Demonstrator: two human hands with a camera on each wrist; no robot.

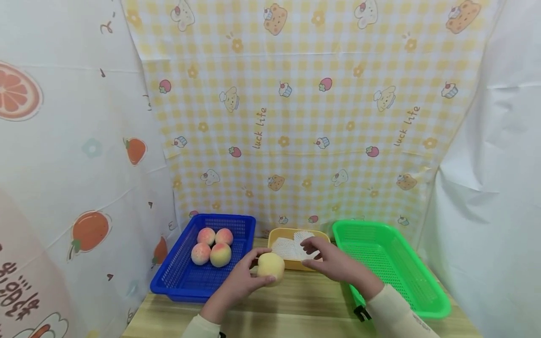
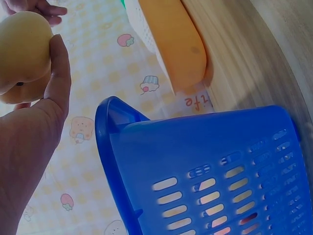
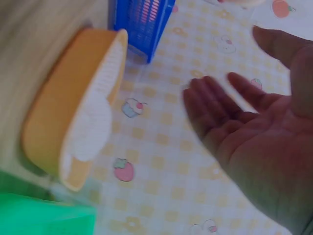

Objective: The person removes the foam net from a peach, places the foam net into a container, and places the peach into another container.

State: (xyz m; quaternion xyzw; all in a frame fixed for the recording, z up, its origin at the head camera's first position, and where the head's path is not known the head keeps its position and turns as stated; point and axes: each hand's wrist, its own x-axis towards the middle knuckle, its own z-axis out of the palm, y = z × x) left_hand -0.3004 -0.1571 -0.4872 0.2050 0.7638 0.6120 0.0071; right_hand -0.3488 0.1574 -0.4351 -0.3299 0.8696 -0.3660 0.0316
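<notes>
My left hand (image 1: 243, 280) grips a pale yellow peach (image 1: 271, 268) between thumb and fingers, in front of the small orange-yellow basket (image 1: 291, 265). In the left wrist view the peach (image 2: 24, 46) shows its stem dimple underneath. White foam net sleeves (image 1: 284, 247) lie inside that small basket. Over its right side hangs my right hand (image 1: 334, 261), fingers loosely bent and holding nothing. The right wrist view shows the same hand (image 3: 264, 132) with its palm bare and thumb spread apart.
A blue basket (image 1: 169, 281) on the left contains several pink-and-yellow peaches (image 1: 220, 254). To the right stands a long green basket (image 1: 437, 307), its near left side passing under my right forearm. A wooden table (image 1: 296, 305) carries everything, with a checked cloth (image 1: 296, 117) hanging behind.
</notes>
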